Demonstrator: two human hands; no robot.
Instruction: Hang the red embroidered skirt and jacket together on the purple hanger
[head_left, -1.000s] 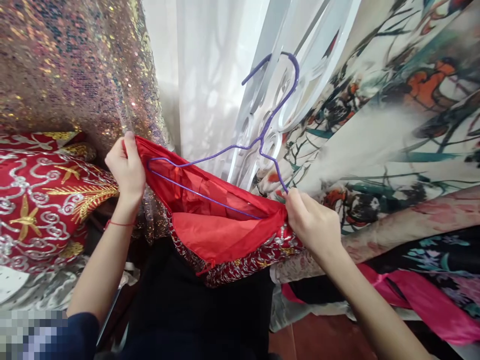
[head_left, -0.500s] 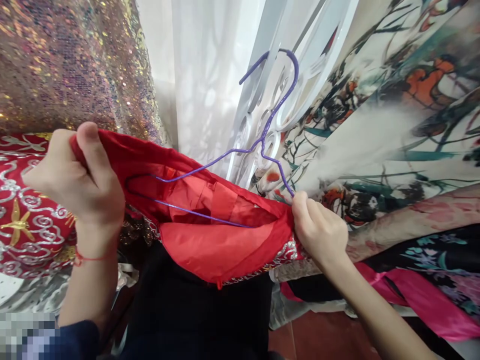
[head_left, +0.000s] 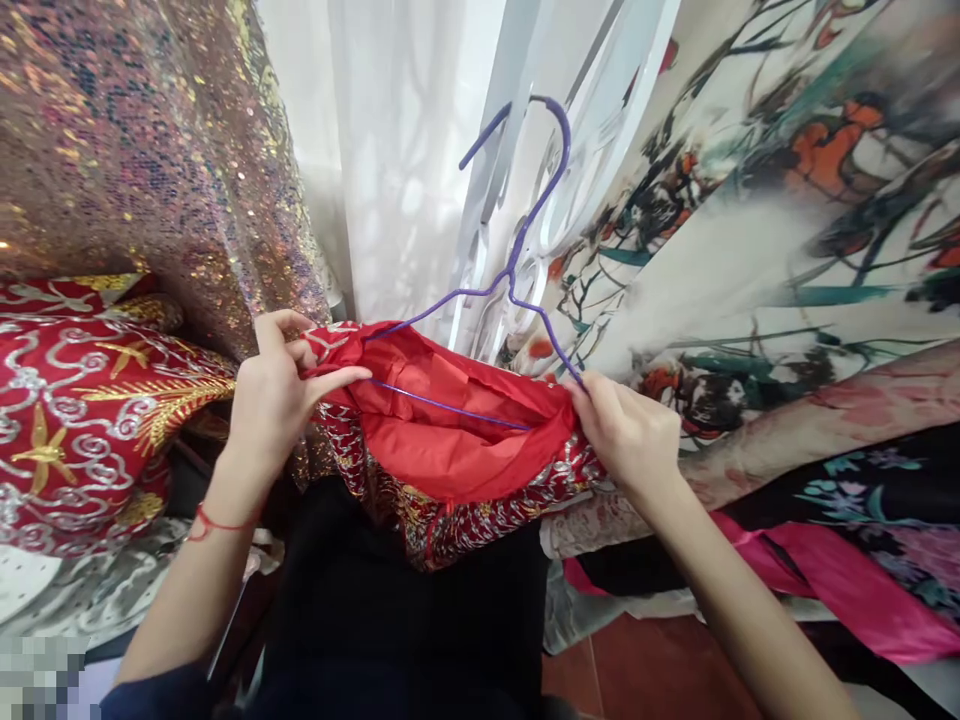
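Both hands are pinching the red satin-lined embroidered garment [head_left: 450,440], the left hand [head_left: 274,395] and right hand [head_left: 626,435] stretching its opening over the thin purple wire hanger [head_left: 517,270]; seating the left shoulder likely comes next.

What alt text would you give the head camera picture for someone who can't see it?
Two bare hands, left hand and right hand, hold the open top of a red garment stretched over a purple wire hanger. Sequinned fabric hangs on the left, a white curtain behind, and floral printed cloth on the right.

Hanger [head_left: 480,300] sits in garment [head_left: 450,440], between cushion [head_left: 82,400] and drapes [head_left: 750,250].
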